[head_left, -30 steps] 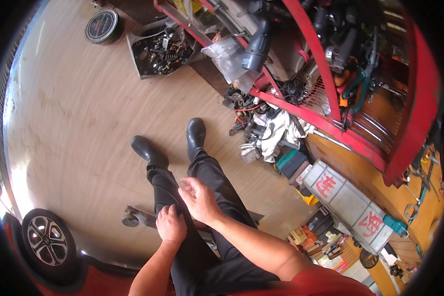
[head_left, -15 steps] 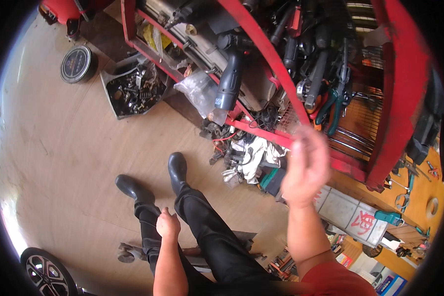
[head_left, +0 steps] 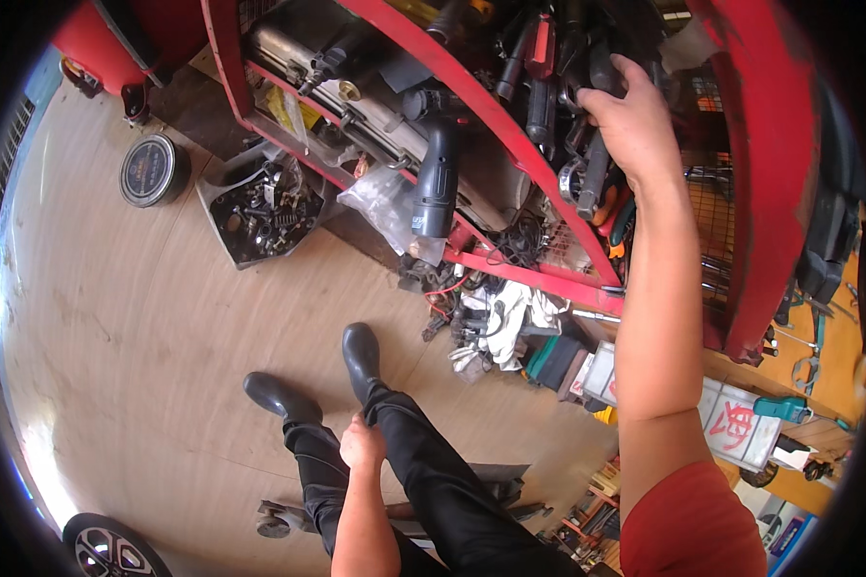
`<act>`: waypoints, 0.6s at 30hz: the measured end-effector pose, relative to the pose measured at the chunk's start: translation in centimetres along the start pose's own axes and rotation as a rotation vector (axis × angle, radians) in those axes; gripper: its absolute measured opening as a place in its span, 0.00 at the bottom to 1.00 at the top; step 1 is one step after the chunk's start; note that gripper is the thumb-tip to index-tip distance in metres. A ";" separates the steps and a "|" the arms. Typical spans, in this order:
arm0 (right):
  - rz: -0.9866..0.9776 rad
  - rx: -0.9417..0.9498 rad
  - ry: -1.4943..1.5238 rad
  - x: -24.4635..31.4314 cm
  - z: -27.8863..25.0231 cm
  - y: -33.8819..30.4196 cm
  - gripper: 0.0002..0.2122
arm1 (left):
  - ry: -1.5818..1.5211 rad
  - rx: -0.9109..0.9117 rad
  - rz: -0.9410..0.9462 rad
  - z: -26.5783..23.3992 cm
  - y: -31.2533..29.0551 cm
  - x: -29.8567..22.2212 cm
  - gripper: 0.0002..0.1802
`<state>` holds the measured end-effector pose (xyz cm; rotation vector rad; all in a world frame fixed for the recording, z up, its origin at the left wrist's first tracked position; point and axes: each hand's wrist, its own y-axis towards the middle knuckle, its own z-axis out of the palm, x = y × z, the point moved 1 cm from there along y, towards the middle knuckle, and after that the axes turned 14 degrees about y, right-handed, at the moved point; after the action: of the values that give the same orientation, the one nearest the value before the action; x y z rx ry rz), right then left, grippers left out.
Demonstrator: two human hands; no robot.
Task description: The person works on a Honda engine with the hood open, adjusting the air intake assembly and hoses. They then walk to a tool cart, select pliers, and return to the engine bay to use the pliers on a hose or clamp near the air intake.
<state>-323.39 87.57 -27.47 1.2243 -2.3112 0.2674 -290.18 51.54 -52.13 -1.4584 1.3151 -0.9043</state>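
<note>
My right hand [head_left: 635, 125] is in the upper part of a red metal tool rack [head_left: 520, 130], over a crowd of dark-handled tools. Its thumb and forefinger are spread apart at a dark tool; the other fingers are mostly hidden. Just below the hand lie a grey metal tool bar [head_left: 595, 178] and an orange-and-black handle [head_left: 606, 207]. To its left are a ratchet-like black handle [head_left: 541, 111] and a red-handled tool [head_left: 543, 46]. My left hand [head_left: 364, 444] is closed low in front of my legs, and whatever it may hold is hidden.
A black power tool [head_left: 437, 183] hangs at the rack's left beside a clear plastic bag [head_left: 380, 197]. On the floor stand a bin of metal parts [head_left: 245, 252] and a round tin [head_left: 154, 170]. White gloves [head_left: 515, 322] lie below the rack. A wheel [head_left: 111, 550] is lower left.
My right hand has moved up and inward from the rack's lower edge to the tools. My left hand has shifted slightly right, still closed. The view has shifted a little.
</note>
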 end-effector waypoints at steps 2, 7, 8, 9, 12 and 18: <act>0.007 0.035 0.125 -0.7 -0.7 -0.2 0.30 | 0.016 -0.009 0.020 0.2 0.0 -0.1 0.23; -0.041 -0.045 0.057 -1.7 -1.4 -1.8 0.27 | 0.038 -0.042 0.044 -0.1 -0.1 0.0 0.21; -0.042 -0.044 0.030 -1.8 -1.3 -1.9 0.27 | 0.026 -0.037 0.039 -0.2 -0.1 0.0 0.21; -0.043 -0.042 0.004 -1.8 -1.2 -2.0 0.27 | 0.017 -0.040 0.041 -0.4 -0.1 -0.1 0.21; -0.103 -0.038 -0.096 -1.6 -0.9 -2.1 0.26 | 0.018 -0.045 0.038 -0.9 -0.1 -0.2 0.21; -0.050 -0.009 -0.189 -1.2 -1.3 -2.9 0.25 | 0.010 -0.057 0.051 -0.9 0.1 -0.2 0.20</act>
<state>-319.97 87.28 -27.21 1.3522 -2.4332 0.1286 -291.11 51.59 -51.93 -1.4595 1.3893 -0.8475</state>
